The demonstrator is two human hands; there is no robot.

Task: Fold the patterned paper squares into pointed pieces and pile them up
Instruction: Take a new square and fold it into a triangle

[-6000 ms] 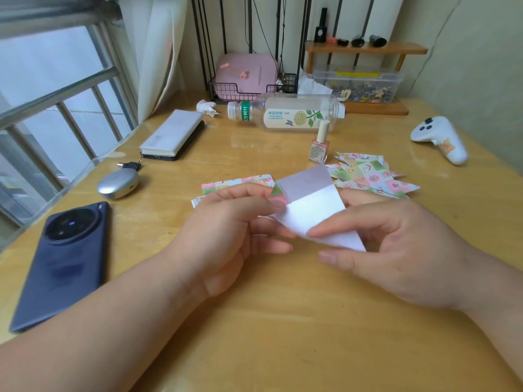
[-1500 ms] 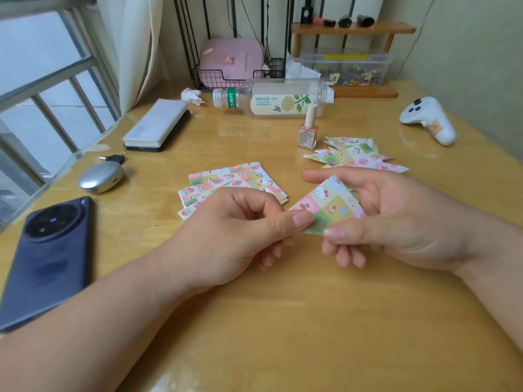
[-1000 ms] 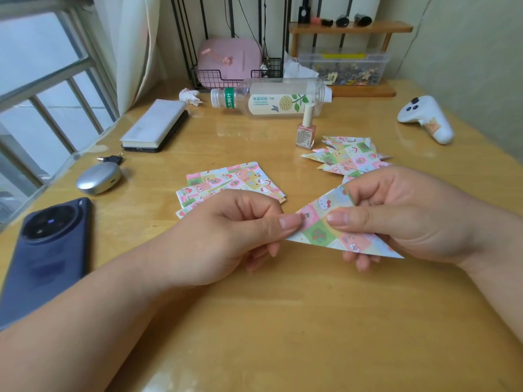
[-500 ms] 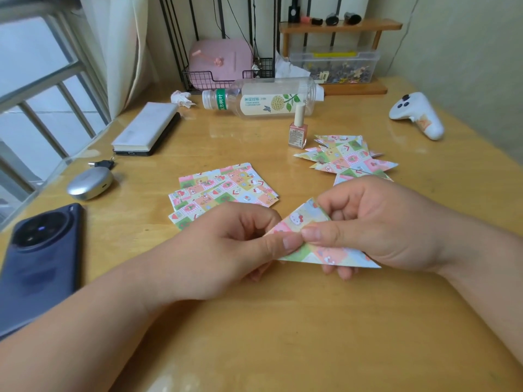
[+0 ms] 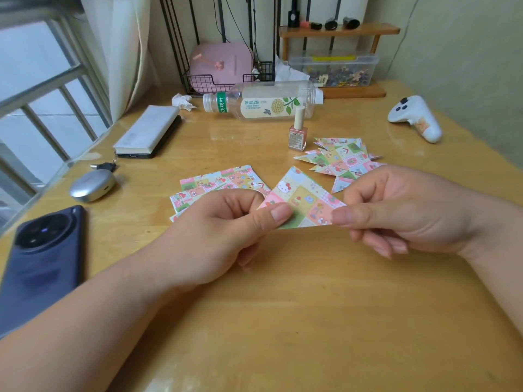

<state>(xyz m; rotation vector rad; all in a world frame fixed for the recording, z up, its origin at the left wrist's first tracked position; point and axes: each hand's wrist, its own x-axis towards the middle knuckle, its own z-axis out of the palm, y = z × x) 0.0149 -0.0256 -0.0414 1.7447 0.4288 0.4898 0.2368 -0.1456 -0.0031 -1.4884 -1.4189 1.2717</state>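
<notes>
A folded triangle of patterned paper [image 5: 302,200] is held above the wooden table, its point facing away from me. My left hand [image 5: 226,233] pinches its lower left corner between thumb and forefinger. My right hand [image 5: 402,210] pinches its right corner the same way. Behind my left hand lies a fanned stack of flat patterned squares [image 5: 215,183]. A pile of folded pointed pieces [image 5: 342,159] lies behind my right hand, partly hidden by it.
A pink nail polish bottle [image 5: 297,134] stands just left of the pile. Further back lie a plastic bottle [image 5: 263,103] on its side and a white controller [image 5: 416,118]. A dark phone [image 5: 39,258], a silver case [image 5: 92,184] and a power bank [image 5: 148,131] lie left.
The white-backed sheet from six seconds ago is now a patterned triangle. In the last second both hands turned it so its point faces away, and they moved apart to its two corners.
</notes>
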